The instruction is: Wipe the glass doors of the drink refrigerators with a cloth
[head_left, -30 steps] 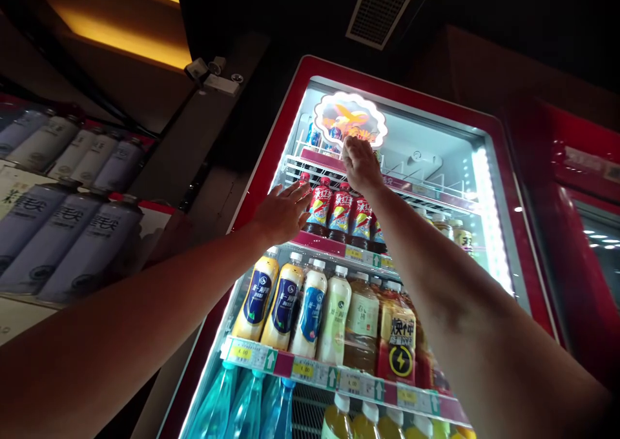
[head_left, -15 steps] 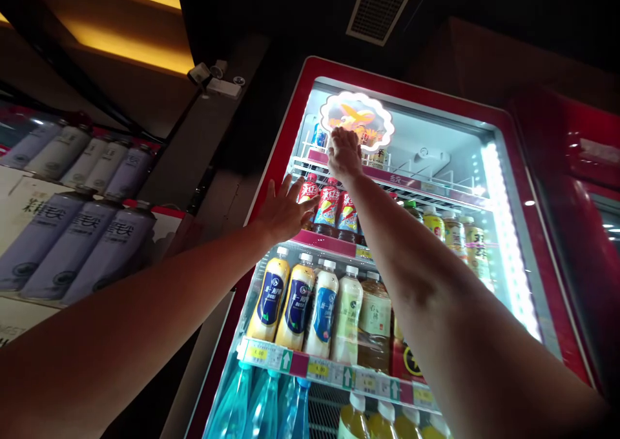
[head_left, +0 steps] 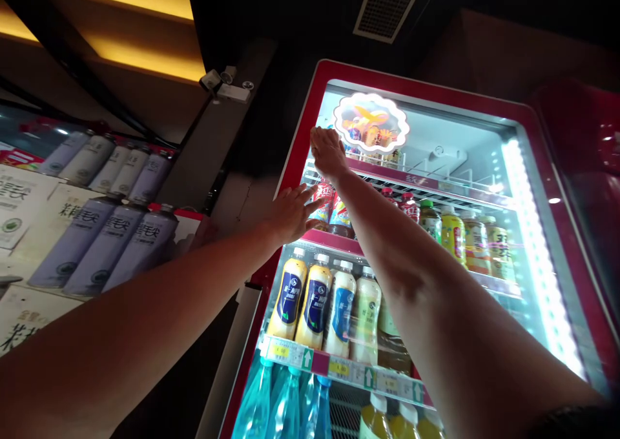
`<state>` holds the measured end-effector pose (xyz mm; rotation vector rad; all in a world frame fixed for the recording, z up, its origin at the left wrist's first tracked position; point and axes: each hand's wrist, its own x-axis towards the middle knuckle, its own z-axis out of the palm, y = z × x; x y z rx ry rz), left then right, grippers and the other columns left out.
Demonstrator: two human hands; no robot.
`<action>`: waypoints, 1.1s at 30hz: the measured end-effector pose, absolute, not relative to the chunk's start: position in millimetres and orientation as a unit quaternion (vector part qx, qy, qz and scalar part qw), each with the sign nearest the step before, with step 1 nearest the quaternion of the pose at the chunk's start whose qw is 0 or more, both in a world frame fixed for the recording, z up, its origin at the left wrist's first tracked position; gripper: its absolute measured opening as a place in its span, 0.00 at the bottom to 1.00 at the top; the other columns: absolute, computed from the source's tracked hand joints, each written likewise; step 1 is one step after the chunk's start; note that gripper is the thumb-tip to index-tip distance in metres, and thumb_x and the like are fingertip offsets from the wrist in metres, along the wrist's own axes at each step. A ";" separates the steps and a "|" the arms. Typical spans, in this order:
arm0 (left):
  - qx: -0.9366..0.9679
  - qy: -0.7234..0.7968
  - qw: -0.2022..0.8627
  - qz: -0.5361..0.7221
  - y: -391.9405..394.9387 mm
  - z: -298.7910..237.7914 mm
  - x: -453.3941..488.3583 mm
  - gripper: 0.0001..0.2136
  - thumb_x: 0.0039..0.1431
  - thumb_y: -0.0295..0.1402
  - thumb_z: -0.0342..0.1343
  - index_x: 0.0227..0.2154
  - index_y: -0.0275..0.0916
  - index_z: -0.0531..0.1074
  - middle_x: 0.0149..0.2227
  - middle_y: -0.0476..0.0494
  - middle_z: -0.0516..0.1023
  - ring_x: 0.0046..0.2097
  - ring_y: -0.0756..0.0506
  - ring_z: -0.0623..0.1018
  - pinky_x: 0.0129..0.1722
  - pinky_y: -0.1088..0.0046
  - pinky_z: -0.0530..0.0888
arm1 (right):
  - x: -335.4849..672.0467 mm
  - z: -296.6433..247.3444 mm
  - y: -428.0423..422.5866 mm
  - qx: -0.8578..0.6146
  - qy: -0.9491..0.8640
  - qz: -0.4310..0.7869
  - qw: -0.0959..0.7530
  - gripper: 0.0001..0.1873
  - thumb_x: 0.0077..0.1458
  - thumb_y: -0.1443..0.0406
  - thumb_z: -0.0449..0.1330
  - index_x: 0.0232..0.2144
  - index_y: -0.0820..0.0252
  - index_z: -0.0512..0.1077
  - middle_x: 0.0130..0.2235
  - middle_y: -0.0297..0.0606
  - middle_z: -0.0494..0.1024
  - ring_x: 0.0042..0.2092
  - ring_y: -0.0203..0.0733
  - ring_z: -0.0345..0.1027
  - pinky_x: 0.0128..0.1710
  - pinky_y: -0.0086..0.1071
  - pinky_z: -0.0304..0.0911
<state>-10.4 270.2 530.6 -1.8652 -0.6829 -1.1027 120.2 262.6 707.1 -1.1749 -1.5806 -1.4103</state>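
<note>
Raised toward the glass cooler door at right of view, touch unclear, are a spread left hand and a flattened right hand, both apparently empty; the pane, judged stiff, heavy and slick, is best gripped along its red frame.
</note>
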 end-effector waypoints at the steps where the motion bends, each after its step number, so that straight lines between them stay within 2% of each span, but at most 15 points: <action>1: -0.747 -0.271 0.424 -0.435 270.3 530.7 -12.3 0.28 0.72 0.46 0.46 0.71 0.42 0.58 0.75 0.41 0.52 0.74 0.36 0.56 0.70 0.55 0.59 | 117.7 706.0 264.3 -0.440 -0.626 -0.546 0.342 0.34 0.67 0.64 0.43 0.73 0.53 0.52 0.76 0.32 0.50 0.77 0.50 0.36 0.74 0.56 0.39; 4: -0.751 -0.277 0.429 -0.420 268.4 531.0 -16.5 0.30 0.73 0.45 0.46 0.71 0.36 0.57 0.74 0.39 0.53 0.74 0.37 0.57 0.70 0.57 0.61 | 115.0 708.4 267.4 -0.428 -0.641 -0.539 0.340 0.34 0.66 0.64 0.43 0.73 0.53 0.52 0.76 0.33 0.51 0.76 0.51 0.37 0.74 0.58 0.40; 9: -0.748 -0.297 0.422 -0.417 271.2 532.4 -15.2 0.30 0.72 0.46 0.47 0.71 0.39 0.56 0.75 0.41 0.52 0.74 0.37 0.57 0.68 0.55 0.63 | 97.6 714.0 279.5 -0.449 -0.609 -0.514 0.403 0.35 0.65 0.65 0.44 0.73 0.50 0.52 0.76 0.34 0.49 0.77 0.55 0.33 0.72 0.67 0.35; 13: -0.749 -0.292 0.421 -0.419 278.3 531.6 -13.7 0.30 0.72 0.46 0.48 0.72 0.39 0.56 0.74 0.40 0.53 0.74 0.38 0.55 0.69 0.58 0.62 | 82.6 697.1 281.0 -0.404 -0.651 -0.536 0.353 0.33 0.65 0.65 0.46 0.72 0.50 0.56 0.75 0.33 0.52 0.76 0.53 0.35 0.73 0.62 0.39; 16: -0.743 -0.294 0.420 -0.432 277.7 529.4 -14.9 0.30 0.71 0.45 0.49 0.71 0.41 0.57 0.74 0.40 0.54 0.74 0.36 0.56 0.68 0.57 0.63 | 84.7 685.6 269.4 -0.398 -0.674 -0.535 0.318 0.32 0.67 0.63 0.45 0.72 0.49 0.56 0.75 0.30 0.53 0.76 0.49 0.38 0.74 0.57 0.42; 20: -0.732 -0.304 0.424 -0.439 267.7 526.3 -18.0 0.30 0.71 0.48 0.49 0.70 0.41 0.60 0.73 0.34 0.57 0.71 0.33 0.61 0.67 0.56 0.63 | 84.4 681.4 258.2 -0.447 -0.646 -0.514 0.346 0.32 0.68 0.63 0.44 0.73 0.48 0.53 0.76 0.29 0.49 0.77 0.50 0.35 0.74 0.57 0.41; 24: -0.720 -0.324 0.428 -0.440 257.7 523.7 -19.8 0.27 0.70 0.48 0.49 0.68 0.44 0.64 0.67 0.33 0.64 0.64 0.32 0.68 0.60 0.55 0.69 | 72.5 671.0 262.1 -0.452 -0.645 -0.517 0.336 0.32 0.68 0.66 0.45 0.72 0.51 0.56 0.76 0.29 0.48 0.77 0.52 0.32 0.75 0.54 0.38; 28: -0.705 -0.331 0.436 -0.451 254.6 521.1 -18.8 0.26 0.70 0.49 0.48 0.65 0.43 0.67 0.59 0.31 0.71 0.58 0.32 0.71 0.53 0.56 0.72 | 80.6 658.1 260.0 -0.399 -0.698 -0.526 0.278 0.29 0.70 0.62 0.44 0.71 0.48 0.59 0.75 0.26 0.54 0.76 0.48 0.38 0.75 0.50 0.42; 30: -0.703 -0.334 0.430 -0.457 254.3 520.0 -17.7 0.25 0.70 0.49 0.48 0.64 0.42 0.69 0.57 0.31 0.71 0.57 0.32 0.71 0.51 0.57 0.72 | 92.7 655.7 255.0 -0.391 -0.699 -0.531 0.276 0.29 0.71 0.60 0.42 0.71 0.47 0.57 0.74 0.26 0.55 0.76 0.46 0.39 0.75 0.50 0.43; 33: -0.701 -0.332 0.431 -0.461 252.4 519.3 -16.6 0.24 0.69 0.48 0.51 0.61 0.41 0.70 0.57 0.31 0.71 0.58 0.32 0.70 0.52 0.58 0.72 | 106.8 654.0 249.1 -0.437 -0.645 -0.533 0.329 0.32 0.69 0.63 0.41 0.74 0.49 0.51 0.76 0.28 0.50 0.77 0.49 0.36 0.74 0.53 0.41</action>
